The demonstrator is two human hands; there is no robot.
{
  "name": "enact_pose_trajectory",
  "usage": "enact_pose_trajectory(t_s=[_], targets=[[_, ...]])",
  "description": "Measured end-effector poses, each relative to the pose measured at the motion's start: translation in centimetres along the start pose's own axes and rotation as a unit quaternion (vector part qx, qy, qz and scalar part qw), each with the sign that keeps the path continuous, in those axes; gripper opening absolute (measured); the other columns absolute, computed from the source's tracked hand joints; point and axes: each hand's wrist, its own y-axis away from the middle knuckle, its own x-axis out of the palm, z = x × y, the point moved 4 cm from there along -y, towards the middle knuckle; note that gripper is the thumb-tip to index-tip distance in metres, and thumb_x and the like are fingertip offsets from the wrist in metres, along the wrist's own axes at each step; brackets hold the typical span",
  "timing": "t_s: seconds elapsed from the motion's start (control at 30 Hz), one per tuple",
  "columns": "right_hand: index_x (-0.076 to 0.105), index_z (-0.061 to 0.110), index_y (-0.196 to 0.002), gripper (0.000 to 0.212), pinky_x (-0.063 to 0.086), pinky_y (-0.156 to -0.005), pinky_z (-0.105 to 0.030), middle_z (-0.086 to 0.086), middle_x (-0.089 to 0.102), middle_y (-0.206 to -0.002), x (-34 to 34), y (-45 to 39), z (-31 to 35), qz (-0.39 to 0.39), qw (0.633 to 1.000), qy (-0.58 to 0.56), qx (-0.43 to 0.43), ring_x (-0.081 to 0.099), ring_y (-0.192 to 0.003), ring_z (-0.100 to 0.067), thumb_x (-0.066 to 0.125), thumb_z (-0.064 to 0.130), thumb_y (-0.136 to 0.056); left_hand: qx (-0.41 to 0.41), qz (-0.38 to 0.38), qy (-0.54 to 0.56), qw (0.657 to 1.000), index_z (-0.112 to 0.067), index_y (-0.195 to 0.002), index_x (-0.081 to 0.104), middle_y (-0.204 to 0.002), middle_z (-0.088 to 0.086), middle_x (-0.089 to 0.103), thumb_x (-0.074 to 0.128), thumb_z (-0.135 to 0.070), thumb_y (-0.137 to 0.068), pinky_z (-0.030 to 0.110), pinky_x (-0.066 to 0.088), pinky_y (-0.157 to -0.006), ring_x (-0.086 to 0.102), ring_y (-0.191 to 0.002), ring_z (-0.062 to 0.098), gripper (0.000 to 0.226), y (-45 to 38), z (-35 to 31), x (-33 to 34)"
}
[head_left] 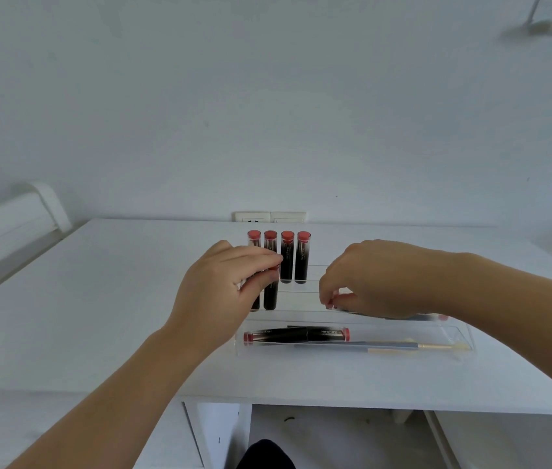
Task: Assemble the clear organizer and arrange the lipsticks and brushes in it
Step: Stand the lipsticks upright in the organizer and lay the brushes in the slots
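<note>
A clear stepped organizer stands on the white table. Several dark lipsticks with red caps stand upright in its back row. In the lower row my left hand pinches an upright lipstick. My right hand has its fingers curled on a dark lipstick lying behind the clear front tray; most of that lipstick is hidden. Two lipsticks and a brush with a gold ferrule lie flat in the tray.
A white wall with a double socket rises right behind the table. A white bed frame stands at the left. The table's front edge runs below the tray, with white drawer units underneath.
</note>
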Motion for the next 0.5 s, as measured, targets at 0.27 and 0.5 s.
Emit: enact_pose_trajectory(t_s=[0.27, 0.5], targets=[[0.069, 0.039, -0.092, 0.010, 0.038, -0.068, -0.014, 0.028, 0.064, -0.084, 0.1, -0.1, -1.2, -0.060, 0.990, -0.125, 0.022, 0.052, -0.081, 0.014, 0.060, 0.034, -0.093, -0.008, -0.004, -0.010, 1.000, -0.019, -0.105, 0.082, -0.108, -0.008, 0.077, 0.077, -0.020, -0.089, 0.031, 0.052, -0.075, 0.062, -0.084, 0.018, 0.018, 0.1, -0.3, -0.4], [0.075, 0.034, -0.087, 0.009, 0.043, -0.055, -0.009, 0.040, 0.060, -0.069, -1.2, 0.5, -1.5, -0.190, 0.946, -0.256, 0.054, 0.061, -0.055, 0.001, 0.071, 0.026, -0.090, -0.027, 0.002, -0.007, 1.000, -0.013, -0.120, 0.076, -0.114, -0.002, 0.074, 0.082, -0.015, -0.085, 0.019, 0.043, -0.082, 0.046, -0.087, -0.002, 0.035, 0.3, -0.5, -0.5]])
